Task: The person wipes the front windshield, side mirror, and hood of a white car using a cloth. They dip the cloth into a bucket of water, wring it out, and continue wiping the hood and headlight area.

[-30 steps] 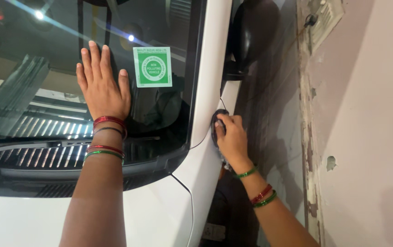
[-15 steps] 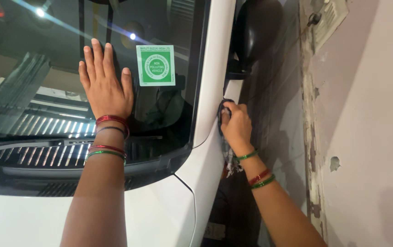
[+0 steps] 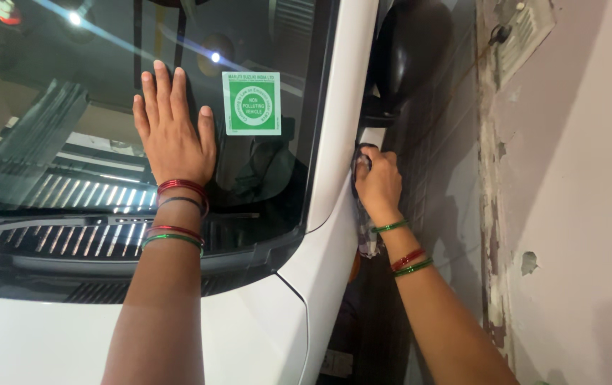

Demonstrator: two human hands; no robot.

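Two hands on the white car: the left hand (image 3: 174, 135) lies flat, fingers spread, on the windscreen (image 3: 49, 142) beside a green sticker (image 3: 252, 103); the right hand (image 3: 378, 184), nearer the pillar's (image 3: 341, 128) outer edge, grips a dark cloth (image 3: 367, 235) hanging below the black mirror (image 3: 413, 50).

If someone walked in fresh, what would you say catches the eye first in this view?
Probably the green square sticker on the windscreen, with the left hand pressed flat on the glass beside it. Next, the right hand holding a dark cloth against the white pillar, just under the black side mirror.
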